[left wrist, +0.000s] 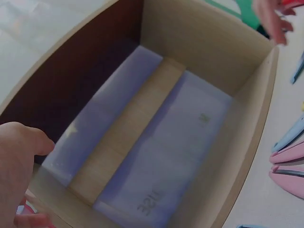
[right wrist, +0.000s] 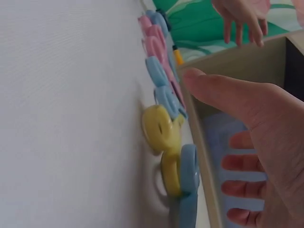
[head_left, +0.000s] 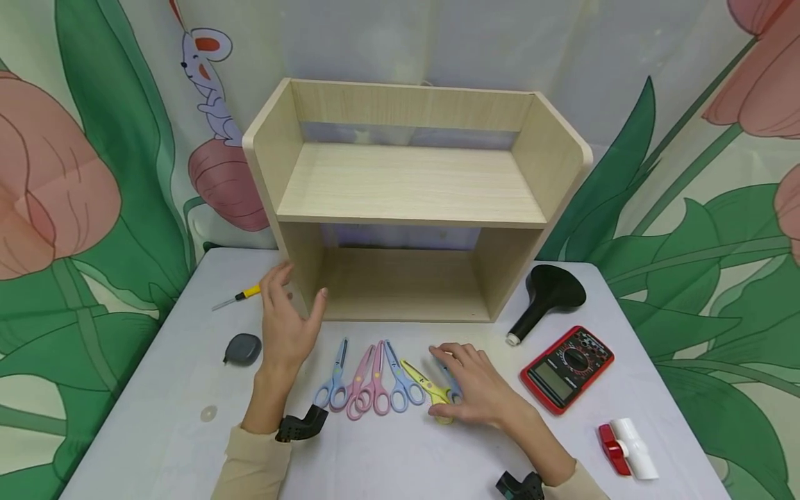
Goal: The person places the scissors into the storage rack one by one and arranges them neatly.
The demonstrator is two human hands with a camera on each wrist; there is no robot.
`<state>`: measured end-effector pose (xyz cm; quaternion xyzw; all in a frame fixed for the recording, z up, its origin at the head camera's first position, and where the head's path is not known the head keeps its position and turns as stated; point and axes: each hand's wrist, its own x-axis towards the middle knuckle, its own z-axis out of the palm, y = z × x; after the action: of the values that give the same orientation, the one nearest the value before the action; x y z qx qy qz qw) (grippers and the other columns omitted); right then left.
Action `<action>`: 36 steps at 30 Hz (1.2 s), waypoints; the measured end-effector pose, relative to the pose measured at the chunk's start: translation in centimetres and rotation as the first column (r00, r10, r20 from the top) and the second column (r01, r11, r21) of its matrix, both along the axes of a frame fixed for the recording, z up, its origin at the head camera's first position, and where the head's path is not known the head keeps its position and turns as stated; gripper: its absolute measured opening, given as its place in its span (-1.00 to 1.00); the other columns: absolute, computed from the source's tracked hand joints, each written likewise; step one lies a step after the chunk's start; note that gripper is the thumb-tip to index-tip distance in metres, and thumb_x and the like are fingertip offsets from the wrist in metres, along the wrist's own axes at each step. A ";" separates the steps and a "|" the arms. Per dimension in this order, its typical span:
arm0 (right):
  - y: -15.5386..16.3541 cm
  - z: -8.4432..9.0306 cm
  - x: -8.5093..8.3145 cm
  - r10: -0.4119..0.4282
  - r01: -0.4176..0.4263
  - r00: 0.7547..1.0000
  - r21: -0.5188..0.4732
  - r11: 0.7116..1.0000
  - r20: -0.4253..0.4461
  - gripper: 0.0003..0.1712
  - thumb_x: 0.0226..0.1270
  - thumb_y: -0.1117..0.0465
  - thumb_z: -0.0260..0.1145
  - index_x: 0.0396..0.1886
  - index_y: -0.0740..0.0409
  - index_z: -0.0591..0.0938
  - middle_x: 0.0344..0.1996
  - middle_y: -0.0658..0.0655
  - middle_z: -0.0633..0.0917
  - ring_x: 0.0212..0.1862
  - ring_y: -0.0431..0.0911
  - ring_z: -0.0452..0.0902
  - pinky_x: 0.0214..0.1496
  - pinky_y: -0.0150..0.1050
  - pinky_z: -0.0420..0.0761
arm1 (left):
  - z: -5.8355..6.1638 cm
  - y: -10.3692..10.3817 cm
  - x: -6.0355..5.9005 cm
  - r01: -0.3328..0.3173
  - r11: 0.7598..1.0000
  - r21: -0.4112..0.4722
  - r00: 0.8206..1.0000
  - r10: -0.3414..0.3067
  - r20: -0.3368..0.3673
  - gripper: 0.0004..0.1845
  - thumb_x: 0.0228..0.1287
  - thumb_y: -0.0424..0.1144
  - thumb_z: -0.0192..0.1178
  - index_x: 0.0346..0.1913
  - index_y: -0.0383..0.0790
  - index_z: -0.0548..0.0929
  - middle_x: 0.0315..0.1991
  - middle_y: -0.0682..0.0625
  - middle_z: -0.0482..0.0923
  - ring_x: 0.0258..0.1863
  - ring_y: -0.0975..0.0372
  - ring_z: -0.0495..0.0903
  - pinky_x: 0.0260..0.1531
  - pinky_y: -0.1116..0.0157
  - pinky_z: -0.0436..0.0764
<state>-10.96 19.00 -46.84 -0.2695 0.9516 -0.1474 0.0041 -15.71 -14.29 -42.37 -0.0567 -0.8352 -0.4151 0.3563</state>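
Note:
My left hand [head_left: 284, 326] is raised beside the left side of a pale wooden two-level shelf [head_left: 409, 184], thumb and fingers spread, holding nothing. Past its fingertips lies a screwdriver [head_left: 248, 293] with a yellow and black handle. Over the right end of a row of scissors hovers my right hand [head_left: 471, 385], its thumb apart from its fingers. Yellow scissors [right wrist: 156, 128] and blue scissors [right wrist: 189, 166] sit close by it in the right wrist view; in the head view it partly hides both. Left of these lie pink scissors [head_left: 378, 378] and more blue scissors [head_left: 400, 378].
A dark tape measure [head_left: 242, 349] lies left of the scissors. On the right are a black tool with a flared head [head_left: 553, 292], a red multimeter [head_left: 565, 368] and a white pipe valve [head_left: 637, 448] with a red handle. A printed curtain [head_left: 425, 42] hangs behind the white table [head_left: 156, 417].

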 end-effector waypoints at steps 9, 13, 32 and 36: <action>1.5 -1.3 0.9 0.056 -0.058 0.996 0.032 0.998 0.064 -0.23 -0.13 -0.37 0.54 0.08 -0.12 0.68 -0.01 -0.14 0.44 0.01 -0.21 0.25 0.07 -0.11 0.39 | -0.8 -0.4 -1.1 -0.009 0.989 0.148 0.998 0.000 0.061 -0.23 0.30 -0.28 0.29 0.45 -0.36 0.13 0.20 -0.38 0.27 0.11 -0.13 0.43 0.00 -0.06 0.60; 1.6 -1.7 0.9 0.083 -0.086 0.994 0.037 0.996 0.065 -0.35 -0.09 -0.28 0.56 -0.01 -0.09 0.72 -0.05 -0.17 0.41 -0.02 -0.25 0.22 0.04 -0.15 0.38 | -1.0 -0.8 -1.7 -0.033 0.990 0.136 0.996 0.021 0.090 -0.29 0.36 -0.26 0.22 0.46 -0.35 0.17 0.14 -0.37 0.32 0.05 -0.11 0.48 -0.01 -0.02 0.62; 0.1 -0.5 0.6 0.035 -0.009 0.984 -0.145 0.989 0.176 -0.45 -0.11 -0.22 0.53 -0.11 -0.23 0.57 -0.15 -0.33 0.49 -0.05 -0.37 0.40 0.05 -0.33 0.60 | -2.1 -1.9 -2.6 -0.095 0.994 0.063 0.992 0.088 0.095 -0.59 0.47 -0.35 0.10 0.29 -0.43 0.41 -0.03 -0.36 0.49 -0.12 -0.11 0.63 -0.11 -0.04 0.72; -0.5 0.9 0.1 0.048 -0.009 0.987 -0.245 0.970 0.155 -0.46 -0.09 -0.20 0.54 -0.10 -0.25 0.55 -0.20 -0.33 0.53 -0.11 -0.36 0.42 -0.04 -0.37 0.61 | -2.1 -2.0 -2.7 -0.093 0.994 0.065 0.992 0.087 0.092 -0.60 0.46 -0.36 0.11 0.27 -0.44 0.43 -0.04 -0.37 0.50 -0.13 -0.11 0.64 -0.12 -0.02 0.73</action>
<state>-10.84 18.48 -45.97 -0.2690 0.9190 -0.2840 0.0494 -18.42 -16.29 -44.49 0.0119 -0.8370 -0.4295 0.3389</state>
